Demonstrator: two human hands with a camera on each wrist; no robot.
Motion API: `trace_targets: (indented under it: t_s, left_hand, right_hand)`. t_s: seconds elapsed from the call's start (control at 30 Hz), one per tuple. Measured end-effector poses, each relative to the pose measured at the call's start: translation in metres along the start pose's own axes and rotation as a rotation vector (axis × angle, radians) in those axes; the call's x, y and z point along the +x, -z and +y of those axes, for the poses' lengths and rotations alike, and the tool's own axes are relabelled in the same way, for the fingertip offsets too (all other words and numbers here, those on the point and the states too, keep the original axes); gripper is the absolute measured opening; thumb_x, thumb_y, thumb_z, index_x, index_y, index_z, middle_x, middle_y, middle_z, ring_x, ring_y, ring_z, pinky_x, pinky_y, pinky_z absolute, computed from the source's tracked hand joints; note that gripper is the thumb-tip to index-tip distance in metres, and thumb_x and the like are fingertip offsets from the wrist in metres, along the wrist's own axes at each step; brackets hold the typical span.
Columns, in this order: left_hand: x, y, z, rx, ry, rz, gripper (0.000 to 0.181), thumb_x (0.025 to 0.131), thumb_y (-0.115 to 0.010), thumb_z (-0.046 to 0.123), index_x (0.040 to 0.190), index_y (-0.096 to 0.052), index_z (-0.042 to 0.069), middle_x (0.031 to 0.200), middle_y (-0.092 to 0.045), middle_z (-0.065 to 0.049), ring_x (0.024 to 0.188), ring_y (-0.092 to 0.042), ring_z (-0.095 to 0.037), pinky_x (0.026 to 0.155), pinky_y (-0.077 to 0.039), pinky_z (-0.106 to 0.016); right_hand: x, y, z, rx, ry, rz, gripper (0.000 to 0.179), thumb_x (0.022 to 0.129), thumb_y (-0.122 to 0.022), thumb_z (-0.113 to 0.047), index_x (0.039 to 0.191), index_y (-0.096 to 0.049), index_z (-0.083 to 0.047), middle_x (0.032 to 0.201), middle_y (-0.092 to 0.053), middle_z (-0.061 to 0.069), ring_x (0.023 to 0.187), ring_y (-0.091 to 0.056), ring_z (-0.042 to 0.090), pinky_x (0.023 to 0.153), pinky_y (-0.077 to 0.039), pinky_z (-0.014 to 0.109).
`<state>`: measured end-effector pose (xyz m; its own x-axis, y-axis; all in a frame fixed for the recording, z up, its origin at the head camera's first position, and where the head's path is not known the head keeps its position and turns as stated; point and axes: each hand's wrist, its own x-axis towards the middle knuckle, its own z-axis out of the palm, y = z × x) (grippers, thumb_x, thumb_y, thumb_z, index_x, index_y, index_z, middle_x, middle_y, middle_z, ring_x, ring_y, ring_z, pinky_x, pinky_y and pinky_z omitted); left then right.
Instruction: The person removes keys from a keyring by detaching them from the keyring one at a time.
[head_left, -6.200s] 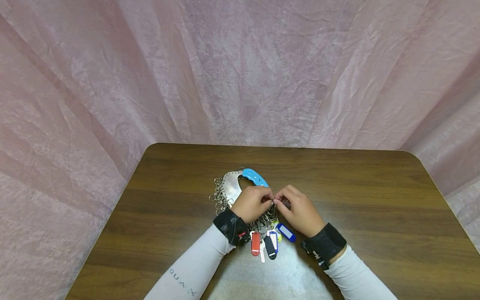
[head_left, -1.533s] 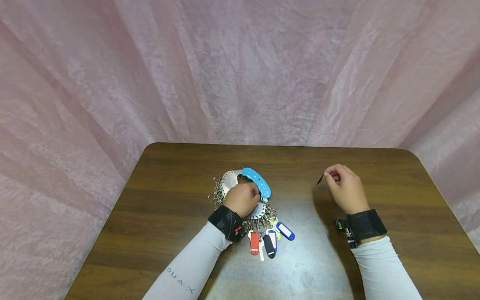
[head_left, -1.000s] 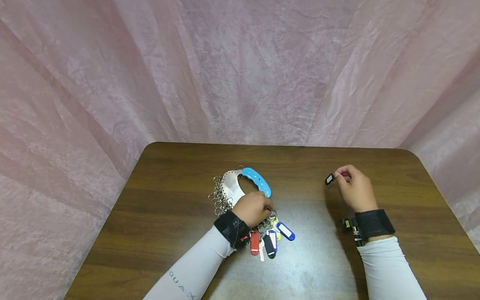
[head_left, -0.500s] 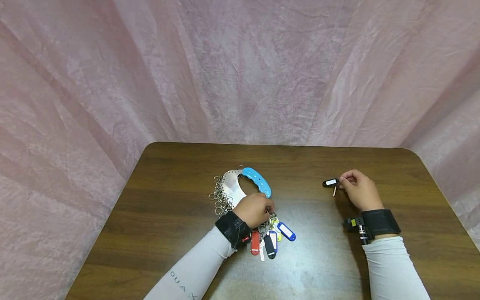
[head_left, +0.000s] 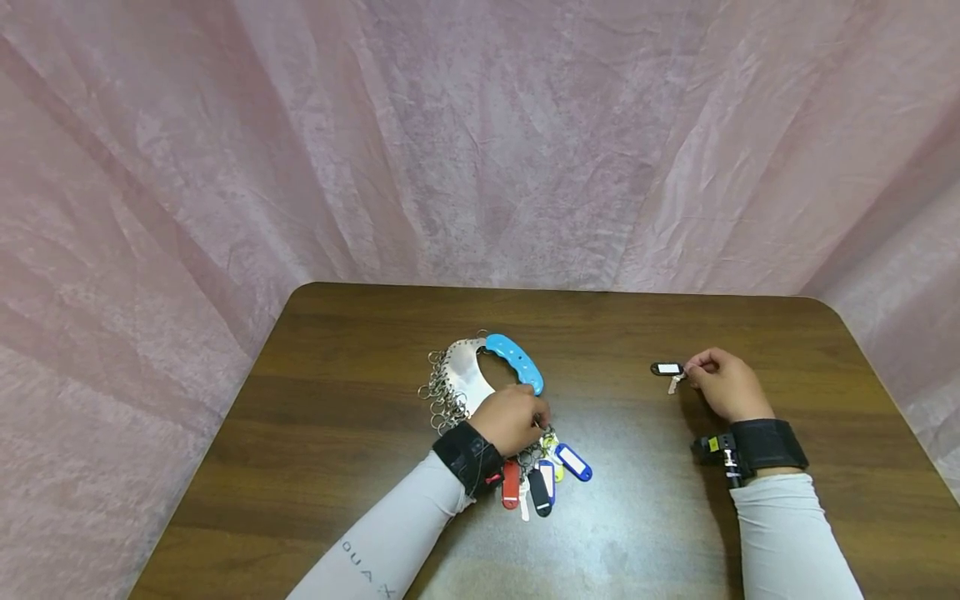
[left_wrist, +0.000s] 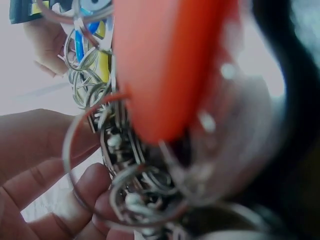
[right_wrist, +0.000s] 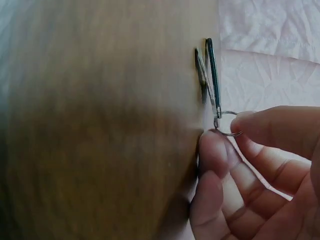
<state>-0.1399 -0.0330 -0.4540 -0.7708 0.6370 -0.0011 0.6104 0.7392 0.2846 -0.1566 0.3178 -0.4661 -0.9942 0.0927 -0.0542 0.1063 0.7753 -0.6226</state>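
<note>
A metal key holder (head_left: 463, 373) with a blue handle (head_left: 513, 362) lies mid-table, hung with many rings, keys and coloured tags (head_left: 542, 475). My left hand (head_left: 534, 417) sits curled on the ring bunch; in the left wrist view its fingers (left_wrist: 75, 195) hold steel rings (left_wrist: 132, 187) beside an orange tag (left_wrist: 165, 65). Over to the right, a black tag (head_left: 665, 368) with a small key (head_left: 672, 383) lies on the table. My right hand (head_left: 693, 371) pinches its split ring (right_wrist: 227, 122), with the black tag (right_wrist: 212, 70) and key (right_wrist: 201, 75) stretched out ahead.
The brown wooden table (head_left: 360, 467) has rounded far corners. Wrinkled pink cloth (head_left: 480, 142) hangs behind and on both sides. Black wrist straps (head_left: 765, 446) sit on both arms.
Both hands worked at the bunch at first. My right hand then carried the black tag and key off to the right and lowered them onto the table; the left hand stayed on the rings.
</note>
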Motion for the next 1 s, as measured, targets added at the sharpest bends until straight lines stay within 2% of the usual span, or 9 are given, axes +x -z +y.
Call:
trace_targets:
  t_s: [0.2,0.4,0.57,0.7,0.83,1.0]
  left_hand:
    - [0.000,-0.001,0.003,0.011,0.000,-0.001,0.007,0.082,-0.077,0.021,0.089,-0.078,0.021,0.088,-0.066,0.003,0.081,-0.060,-0.015,0.069,-0.049,-0.027]
    - [0.000,0.000,0.004,-0.014,0.049,0.003,0.015,0.087,-0.070,0.018,0.097,-0.080,0.021,0.094,-0.070,0.001,0.085,-0.061,-0.015,0.073,-0.051,-0.028]
    - [0.000,-0.001,0.004,-0.015,0.071,0.024,0.021,0.090,-0.064,0.016,0.102,-0.080,0.021,0.096,-0.072,-0.001,0.089,-0.064,-0.018,0.078,-0.053,-0.031]
    - [0.000,-0.001,0.003,-0.009,0.071,0.022,0.025,0.092,-0.061,0.014,0.107,-0.080,0.021,0.099,-0.073,-0.003,0.093,-0.065,-0.020,0.081,-0.054,-0.033]
    - [0.001,-0.001,0.002,-0.007,0.062,0.026,0.026,0.091,-0.061,0.013,0.109,-0.080,0.020,0.099,-0.074,-0.003,0.093,-0.066,-0.020,0.081,-0.054,-0.033]
    - [0.001,-0.002,0.002,0.007,0.059,0.027,0.030,0.093,-0.059,0.013,0.116,-0.077,0.019,0.109,-0.075,-0.005,0.100,-0.068,-0.023,0.086,-0.055,-0.035]
  right_hand:
    - [-0.003,0.002,0.006,-0.053,-0.021,-0.017,0.023,0.100,-0.057,-0.020,0.105,-0.064,0.002,0.096,-0.067,0.021,0.082,-0.056,0.026,0.067,-0.037,0.031]
    - [-0.003,0.002,0.007,-0.070,-0.006,0.013,0.031,0.099,-0.058,-0.025,0.106,-0.063,0.004,0.099,-0.069,0.025,0.085,-0.062,0.032,0.068,-0.040,0.033]
    - [-0.002,0.005,0.001,-0.063,-0.015,0.035,0.042,0.101,-0.055,-0.031,0.115,-0.059,0.008,0.110,-0.064,0.032,0.099,-0.061,0.044,0.077,-0.046,0.048]
    - [-0.004,0.007,-0.011,-0.054,-0.008,0.051,0.045,0.103,-0.052,-0.033,0.120,-0.057,0.008,0.115,-0.059,0.032,0.106,-0.055,0.046,0.085,-0.044,0.057]
    - [-0.007,0.003,-0.026,-0.036,0.048,0.066,0.042,0.103,-0.052,-0.032,0.119,-0.057,0.007,0.114,-0.058,0.029,0.105,-0.057,0.043,0.084,-0.046,0.054]
    - [-0.012,-0.009,-0.047,-0.002,0.168,0.093,0.031,0.102,-0.057,-0.025,0.114,-0.061,0.003,0.109,-0.059,0.022,0.093,-0.065,0.035,0.073,-0.049,0.038]
